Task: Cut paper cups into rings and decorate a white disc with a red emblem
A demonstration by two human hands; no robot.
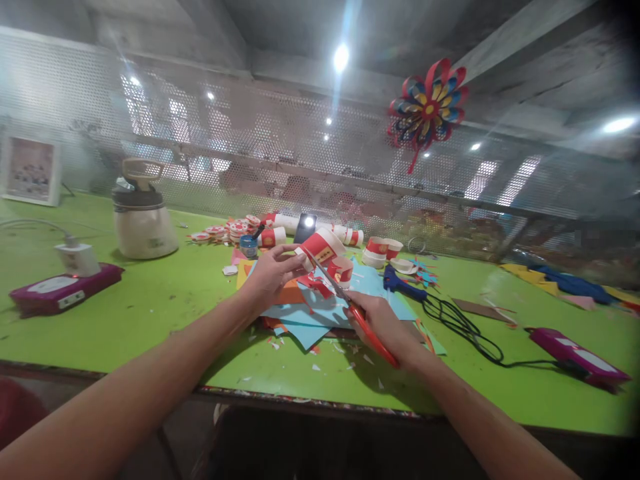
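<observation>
In the head view, the left hand (273,275) has its fingers closed in a pinch on a red-and-white paper cup (325,250), held tilted over the blue sheets (303,333), well back from the front edge of the bench (150,313). The right hand (383,320) is wrapped round the handles of the scissors (370,332), whose blades reach the cup wall; how wide they stand apart I can't tell.

A slip looks the likeliest trouble: the wall is curved and probably thin, so a pinch at one side could let it buckle or turn, and the cut would wander. The left fingertips are near the blade line — a turn of the cup could bring skin into the bite. A second cup (341,270) sits close behind the blades and might get nicked.

Toward the bench's right end, the glue gun (406,287) lies beside the sheets (whether it is hot, I can't say), its cord (465,333) looping to a purple power strip (575,357). A right forearm swinging wide might snag that cord and drag the gun across the paper.
</observation>
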